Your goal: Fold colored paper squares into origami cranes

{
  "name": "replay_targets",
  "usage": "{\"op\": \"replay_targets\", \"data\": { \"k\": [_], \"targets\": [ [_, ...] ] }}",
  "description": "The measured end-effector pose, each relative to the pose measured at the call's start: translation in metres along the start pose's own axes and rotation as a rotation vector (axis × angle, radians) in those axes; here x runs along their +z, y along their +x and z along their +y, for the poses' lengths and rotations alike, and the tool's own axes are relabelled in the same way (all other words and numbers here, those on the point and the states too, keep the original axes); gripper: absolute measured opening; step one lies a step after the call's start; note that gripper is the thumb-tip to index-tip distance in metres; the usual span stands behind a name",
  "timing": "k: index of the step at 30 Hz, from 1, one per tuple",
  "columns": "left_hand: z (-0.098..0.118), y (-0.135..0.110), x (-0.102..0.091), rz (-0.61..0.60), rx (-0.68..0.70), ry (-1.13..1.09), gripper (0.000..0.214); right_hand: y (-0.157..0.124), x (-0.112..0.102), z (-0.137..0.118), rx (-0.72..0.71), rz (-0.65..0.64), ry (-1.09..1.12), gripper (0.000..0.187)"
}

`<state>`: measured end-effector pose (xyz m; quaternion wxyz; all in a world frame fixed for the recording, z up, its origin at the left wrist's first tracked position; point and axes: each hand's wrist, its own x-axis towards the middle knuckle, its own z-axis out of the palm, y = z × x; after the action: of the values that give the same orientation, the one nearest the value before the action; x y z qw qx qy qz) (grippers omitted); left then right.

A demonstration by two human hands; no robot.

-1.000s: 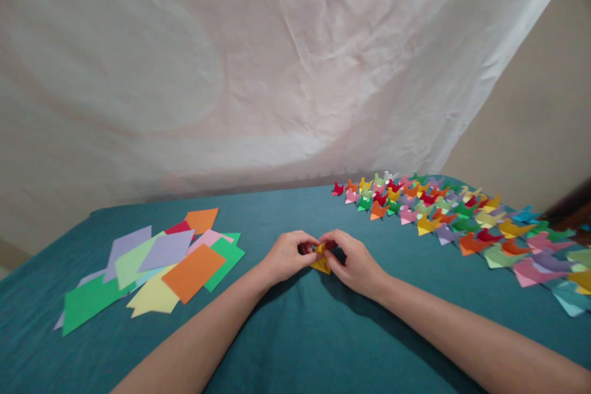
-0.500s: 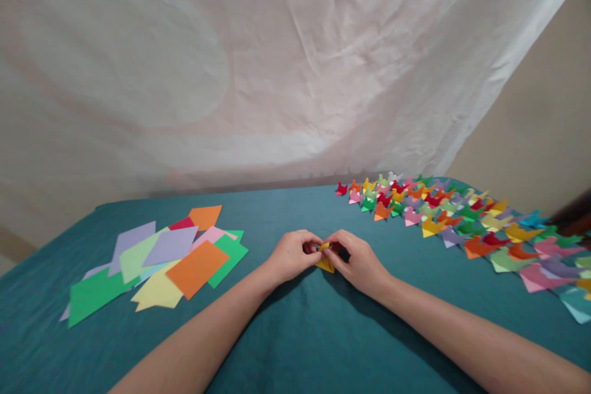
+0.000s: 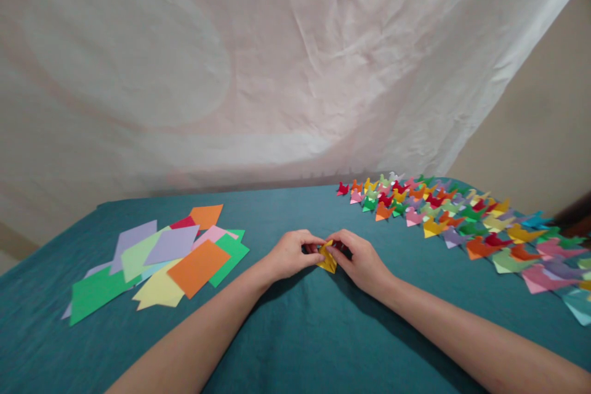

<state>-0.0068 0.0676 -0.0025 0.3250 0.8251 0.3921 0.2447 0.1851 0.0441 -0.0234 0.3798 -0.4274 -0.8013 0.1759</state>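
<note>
A small folded piece of yellow paper [image 3: 328, 261], an origami piece, is between my two hands, low over the middle of the table. My left hand [image 3: 295, 255] pinches its left side with thumb and fingers. From the right, my right hand [image 3: 362, 261] grips the other side, thumb and fingertips pressed on the paper's upper part. The lower part of the yellow paper shows between the thumbs; its upper folds are partly hidden by the fingertips.
Loose coloured paper sheets [image 3: 198, 268] lie in an overlapping pile on the left. Several rows of folded paper birds [image 3: 434, 228] stand along the right side. A teal cloth [image 3: 286, 332] covers the table, and a pale hanging sheet [image 3: 277, 74] rises behind it.
My right thumb and fingers have shifted slightly on the yellow paper, and more of its folded body shows between my hands. The left hand keeps its pinch.
</note>
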Motion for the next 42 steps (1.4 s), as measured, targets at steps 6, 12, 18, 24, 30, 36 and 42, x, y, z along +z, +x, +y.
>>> {"op": "replay_targets", "data": {
  "k": [6,12,18,24,30,36,42],
  "targets": [
    [0.002,-0.001,-0.003,-0.031,0.009,-0.015,0.029,0.001,-0.002,-0.001,-0.023,-0.008,0.016,0.014],
    [0.002,0.000,0.000,-0.001,-0.012,0.001,0.025,0.000,-0.002,-0.001,-0.019,-0.004,0.017,0.011],
    [-0.001,-0.002,0.007,0.092,0.014,0.066,0.019,0.000,-0.003,-0.004,-0.006,-0.014,0.023,0.009],
    [0.000,-0.004,0.007,0.137,0.029,0.145,0.017,0.000,-0.001,-0.003,-0.008,-0.030,0.039,0.009],
    [0.000,-0.006,0.008,0.142,0.039,0.202,0.018,-0.001,0.000,0.001,0.085,0.059,-0.069,0.014],
    [0.000,-0.007,0.009,0.154,0.063,0.294,0.019,-0.003,-0.003,-0.002,-0.025,0.017,-0.134,0.006],
    [0.002,-0.009,0.008,0.165,0.050,0.409,0.018,-0.005,-0.001,0.000,-0.014,-0.016,-0.127,0.014]
  ]
}}
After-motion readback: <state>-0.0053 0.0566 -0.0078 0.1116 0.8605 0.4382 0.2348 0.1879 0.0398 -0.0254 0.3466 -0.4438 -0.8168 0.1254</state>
